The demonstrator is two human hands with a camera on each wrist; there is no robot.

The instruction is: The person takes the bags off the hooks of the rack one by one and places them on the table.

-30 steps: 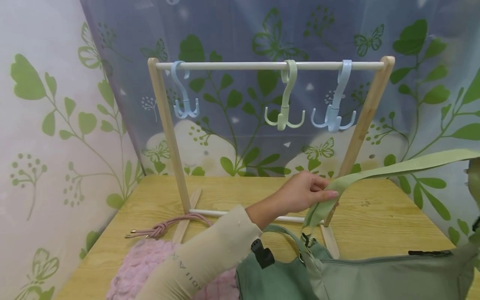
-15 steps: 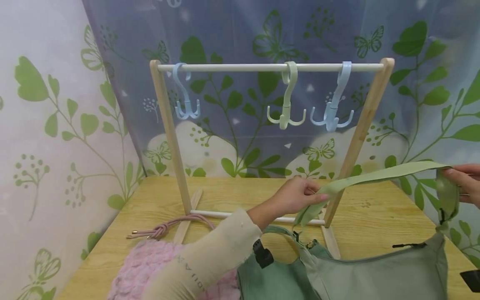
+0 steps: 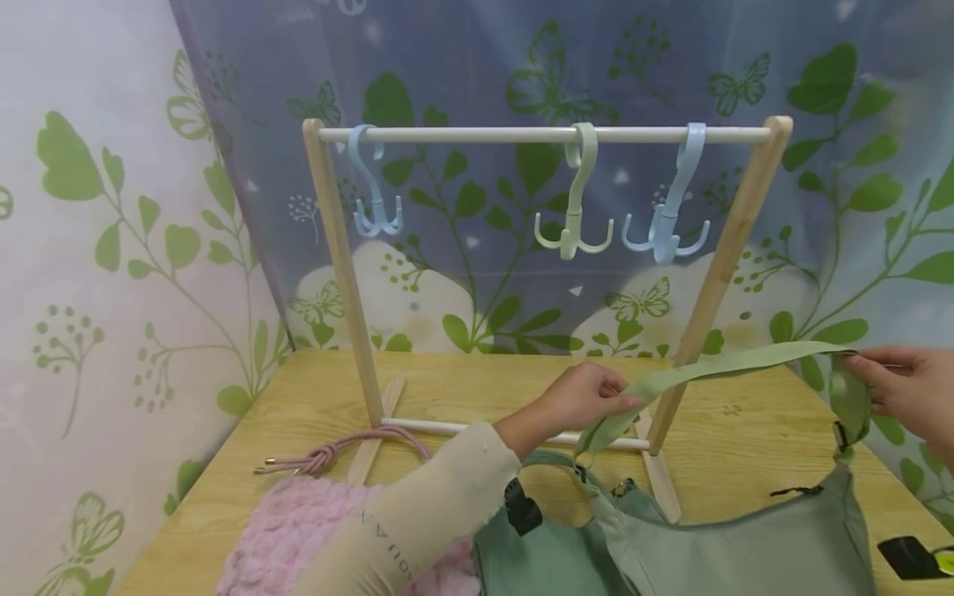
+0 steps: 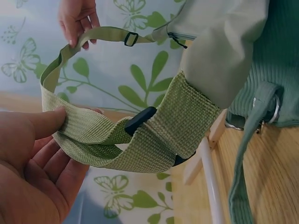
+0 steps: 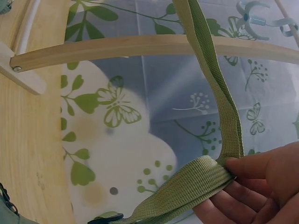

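A pale green shoulder bag (image 3: 745,546) hangs by its light green strap (image 3: 738,362) at the front right. My left hand (image 3: 577,406) pinches the strap near its left end, between thumb and fingers. At the other end my right hand (image 3: 913,393) pinches it where it bends down to the bag. The left wrist view shows the doubled webbing (image 4: 93,128) by a black slider (image 4: 140,120). Behind the pale bag lies a darker green corduroy bag (image 3: 544,546), partly covered. A fluffy pink bag (image 3: 283,530) with a knotted cord handle (image 3: 328,454) lies left, partly hidden by my sleeve.
A wooden rack with a white top bar (image 3: 462,135) stands on the table (image 3: 447,381). From the bar hang a blue hook (image 3: 368,186) at left, a green hook (image 3: 574,199) and another blue hook (image 3: 671,199) at right. Patterned cloth hangs behind.
My right hand has come into view from the right and moved left, holding the strap. The strap has dropped and slackened, and the pale bag's right side has shifted left. My left hand has lowered slightly.
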